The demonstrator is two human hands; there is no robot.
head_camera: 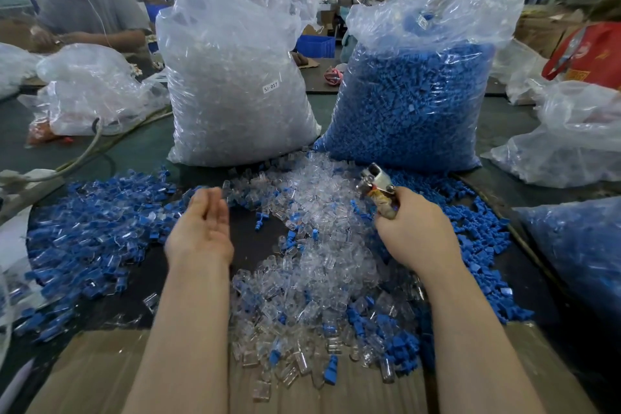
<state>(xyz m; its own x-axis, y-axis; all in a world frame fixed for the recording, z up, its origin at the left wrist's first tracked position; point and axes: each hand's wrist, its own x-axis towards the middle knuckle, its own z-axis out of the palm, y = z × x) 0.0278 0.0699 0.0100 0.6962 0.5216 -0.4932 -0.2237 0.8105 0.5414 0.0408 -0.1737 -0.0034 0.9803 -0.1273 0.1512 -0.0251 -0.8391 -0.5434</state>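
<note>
Currently my right hand (415, 232) grips what looks like a small metal tool (378, 183) above the clear caps (319, 245), left hand (201, 225) open, empty; a careless sweep could scatter caps off the surface (148, 148).

Two tall bags stand side by side at the back of the table (141, 148): left bag (232, 77), right bag (413, 104), bases nearly touching. Before them lies the middle heap (319, 245) of small parts, its near end on a cardboard sheet (100, 373). Left heap (90, 228) lies to its left, right heap (480, 228) to its right. Left hand (201, 228) sits between left and middle heaps. Right hand (413, 232), holding a tool (379, 191), is over the middle heap's right edge. A slumped bag (97, 91) lies behind the left heap.
</note>
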